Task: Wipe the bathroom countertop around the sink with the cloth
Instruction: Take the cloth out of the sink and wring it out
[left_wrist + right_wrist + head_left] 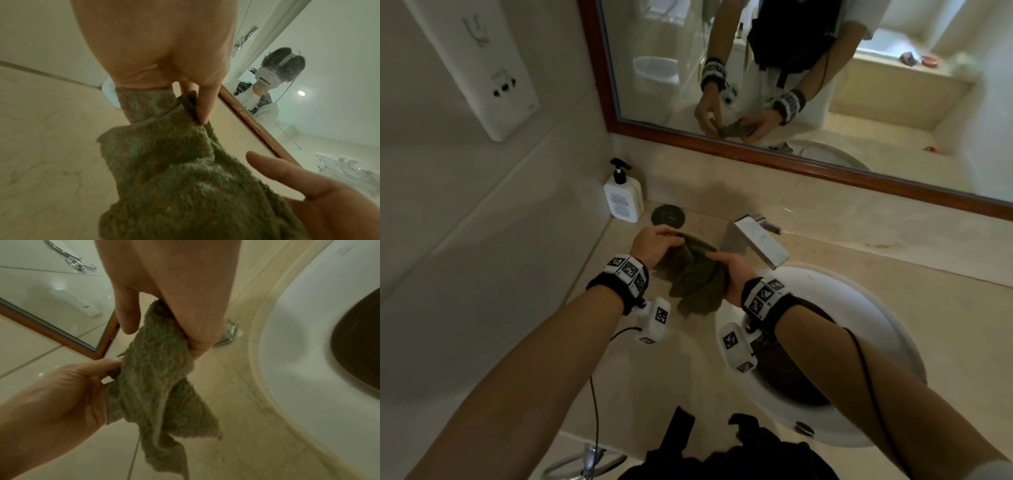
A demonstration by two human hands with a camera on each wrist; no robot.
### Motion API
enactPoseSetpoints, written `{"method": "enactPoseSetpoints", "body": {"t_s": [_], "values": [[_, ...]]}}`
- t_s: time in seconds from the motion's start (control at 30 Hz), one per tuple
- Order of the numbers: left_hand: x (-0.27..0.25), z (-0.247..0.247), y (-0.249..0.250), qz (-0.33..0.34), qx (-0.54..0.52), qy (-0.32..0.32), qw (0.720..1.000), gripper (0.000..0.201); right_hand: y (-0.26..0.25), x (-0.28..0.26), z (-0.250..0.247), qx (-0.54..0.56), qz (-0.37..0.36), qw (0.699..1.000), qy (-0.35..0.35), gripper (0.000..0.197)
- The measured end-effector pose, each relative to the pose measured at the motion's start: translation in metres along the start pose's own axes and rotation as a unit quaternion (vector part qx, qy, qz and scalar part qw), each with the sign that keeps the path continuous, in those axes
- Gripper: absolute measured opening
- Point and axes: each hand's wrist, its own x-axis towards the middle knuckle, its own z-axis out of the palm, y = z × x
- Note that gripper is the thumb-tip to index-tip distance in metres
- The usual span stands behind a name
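An olive-green terry cloth hangs bunched between both hands above the beige countertop, just left of the sink. My left hand pinches its far upper edge; the left wrist view shows those fingers curled on a fold of the cloth. My right hand grips the cloth's right side, thumb and fingers closed over the cloth. The cloth's lower corners dangle free and do not touch the counter.
A chrome faucet stands behind the white sink, close to my right hand. A white pump bottle and a dark round disc sit in the back left corner. A wood-framed mirror runs along the back wall.
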Motion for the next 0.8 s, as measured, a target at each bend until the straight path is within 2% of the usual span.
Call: {"method": "enactPoseSetpoints", "body": {"t_s": [0.1, 0.2, 0.3, 0.57, 0.63, 0.8], "values": [[0.01, -0.014, 0.006, 0.012, 0.011, 0.021, 1.0, 0.013, -0.009, 0.011, 0.018, -0.04, 0.03, 0.999, -0.014, 0.045], [0.018, -0.028, 0.014, 0.024, 0.007, 0.036, 0.999, 0.012, -0.017, 0.021, 0.033, -0.057, 0.047, 0.997, -0.039, 0.047], [0.029, -0.043, 0.02, 0.028, 0.014, 0.05, 0.998, 0.012, -0.023, 0.032, 0.045, -0.04, 0.039, 0.997, -0.046, 0.042], [0.061, -0.068, 0.03, 0.025, -0.009, 0.112, 0.993, 0.022, -0.046, 0.063, 0.066, 0.047, 0.015, 0.995, -0.083, 0.045], [0.069, -0.07, 0.036, 0.029, -0.026, 0.113, 0.993, 0.025, -0.052, 0.071, 0.072, 0.028, 0.027, 0.995, -0.089, 0.042], [0.078, -0.07, 0.045, 0.05, -0.055, 0.096, 0.993, 0.033, -0.058, 0.089, 0.084, -0.005, 0.043, 0.996, -0.072, 0.05]]}}
